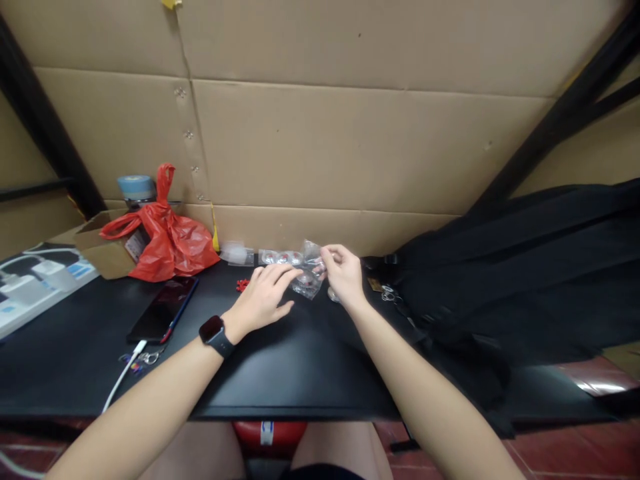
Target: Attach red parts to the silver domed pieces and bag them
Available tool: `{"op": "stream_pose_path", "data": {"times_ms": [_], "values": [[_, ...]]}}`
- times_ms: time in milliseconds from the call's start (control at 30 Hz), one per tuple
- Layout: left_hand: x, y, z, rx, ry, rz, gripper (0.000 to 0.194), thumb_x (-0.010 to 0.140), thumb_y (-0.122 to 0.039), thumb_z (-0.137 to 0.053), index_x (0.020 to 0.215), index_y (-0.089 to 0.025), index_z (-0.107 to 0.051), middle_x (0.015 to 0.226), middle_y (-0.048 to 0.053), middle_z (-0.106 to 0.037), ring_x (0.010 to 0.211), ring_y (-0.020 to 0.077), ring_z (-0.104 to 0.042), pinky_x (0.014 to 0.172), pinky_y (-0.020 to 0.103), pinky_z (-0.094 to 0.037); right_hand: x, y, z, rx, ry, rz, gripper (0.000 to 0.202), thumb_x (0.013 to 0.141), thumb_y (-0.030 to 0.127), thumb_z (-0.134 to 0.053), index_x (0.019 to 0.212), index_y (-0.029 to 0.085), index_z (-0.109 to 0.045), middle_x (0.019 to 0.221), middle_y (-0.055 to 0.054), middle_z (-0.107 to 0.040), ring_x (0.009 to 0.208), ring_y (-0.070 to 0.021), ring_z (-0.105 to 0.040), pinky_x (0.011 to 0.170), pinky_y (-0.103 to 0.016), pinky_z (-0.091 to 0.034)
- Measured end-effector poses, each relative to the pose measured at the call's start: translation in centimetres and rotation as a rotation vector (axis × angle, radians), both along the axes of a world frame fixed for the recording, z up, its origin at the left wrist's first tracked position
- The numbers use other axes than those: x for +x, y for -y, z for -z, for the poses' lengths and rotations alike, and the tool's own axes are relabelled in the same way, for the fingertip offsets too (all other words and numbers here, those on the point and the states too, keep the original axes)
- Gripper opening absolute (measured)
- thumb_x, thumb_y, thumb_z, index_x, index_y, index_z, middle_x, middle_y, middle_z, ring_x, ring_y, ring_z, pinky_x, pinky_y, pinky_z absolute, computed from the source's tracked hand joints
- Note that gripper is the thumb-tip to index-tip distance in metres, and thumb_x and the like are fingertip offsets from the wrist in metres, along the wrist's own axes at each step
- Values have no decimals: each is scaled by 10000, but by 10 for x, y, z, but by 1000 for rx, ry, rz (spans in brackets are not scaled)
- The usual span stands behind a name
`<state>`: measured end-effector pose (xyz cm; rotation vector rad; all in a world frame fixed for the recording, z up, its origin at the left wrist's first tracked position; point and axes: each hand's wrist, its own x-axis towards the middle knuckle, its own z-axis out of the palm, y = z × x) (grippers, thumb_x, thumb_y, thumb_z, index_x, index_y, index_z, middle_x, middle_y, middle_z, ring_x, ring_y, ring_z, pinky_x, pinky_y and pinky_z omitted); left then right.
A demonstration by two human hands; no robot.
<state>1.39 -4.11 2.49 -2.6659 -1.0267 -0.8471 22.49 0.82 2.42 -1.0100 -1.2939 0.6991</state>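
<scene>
My right hand [344,272] pinches the edge of a clear plastic bag [312,252] above the black table. Inside or just under the bag's lower part is a small round shiny item [305,281]; which of the two I cannot tell. My left hand [266,293] is open, its fingers spread over the table, fingertips close to the bag's left side. Behind my hands lies a row of round items in clear wrapping [283,257]. A small red piece [242,285] shows beside my left hand. Another round item [333,295] is partly hidden by my right hand.
On the left are a red plastic bag [175,240], a cardboard box [107,257], a phone [163,310] on a white cable and a power strip [45,287]. Clear plastic packets [237,253] lie by the cardboard wall [310,147]. A black backpack [530,280] fills the right side.
</scene>
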Motion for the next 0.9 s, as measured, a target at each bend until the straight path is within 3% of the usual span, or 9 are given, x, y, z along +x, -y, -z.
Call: {"op": "stream_pose_path", "data": {"times_ms": [100, 233, 400, 567, 667, 767, 900], "values": [[5, 1, 1, 56, -73, -3, 524, 901, -286, -599, 1399, -221, -451, 1394, 121, -545, 1287, 295, -476, 1001, 426, -362, -7, 3, 2, -67, -47, -94, 433, 744, 617, -700, 863, 208, -624, 606, 2, -643, 473, -174, -604, 416, -280, -485], [9, 0, 5, 93, -106, -32, 343, 1000, -201, -400, 1298, -243, -564, 1298, 91, -627, 1192, 263, -543, 942, 421, -367, -15, 11, -1, -152, -31, -189, 444, 723, 614, -720, 888, 216, -613, 601, 8, -630, 467, -155, -564, 451, -285, -479], [-1, -12, 5, 31, -66, -98, 312, 1007, -226, -378, 1114, -227, -670, 1111, 96, -698, 1038, 253, -600, 911, 424, -394, -14, 12, -2, -104, 70, -325, 489, 700, 542, -762, 1030, 231, -578, 826, -17, -673, 704, -176, -653, 581, -270, -509], [-41, -53, 5, -55, -9, -398, 280, 948, -208, -440, 1061, -228, -696, 1115, 105, -709, 1067, 277, -612, 948, 452, -394, 2, -5, 8, 54, 452, -180, 263, 830, 388, -650, 1026, 215, -615, 979, -55, -680, 854, -185, -636, 725, -303, -492], [-67, -78, 12, -162, -17, -557, 409, 980, -257, -365, 1332, -236, -573, 1379, 118, -597, 1276, 306, -516, 1014, 502, -365, 12, -13, 14, 80, 754, -127, 170, 848, 309, -634, 984, 208, -649, 1054, -77, -678, 967, -217, -619, 847, -355, -458], [-81, -92, 24, -319, -110, -583, 474, 1001, -365, -331, 1435, -239, -472, 1509, 123, -470, 1398, 343, -390, 1061, 590, -308, 17, -14, 19, 15, 977, -131, 184, 867, 298, -631, 1029, 215, -663, 1147, -93, -671, 1081, -260, -596, 898, -399, -406], [-85, -97, 34, -341, -137, -555, 462, 1009, -404, -307, 1394, -250, -511, 1524, 118, -451, 1401, 324, -381, 1071, 587, -310, 14, -12, 22, -48, 1124, -129, 248, 880, 316, -625, 1116, 246, -661, 1243, -103, -651, 1127, -290, -581, 886, -408, -362]]}}
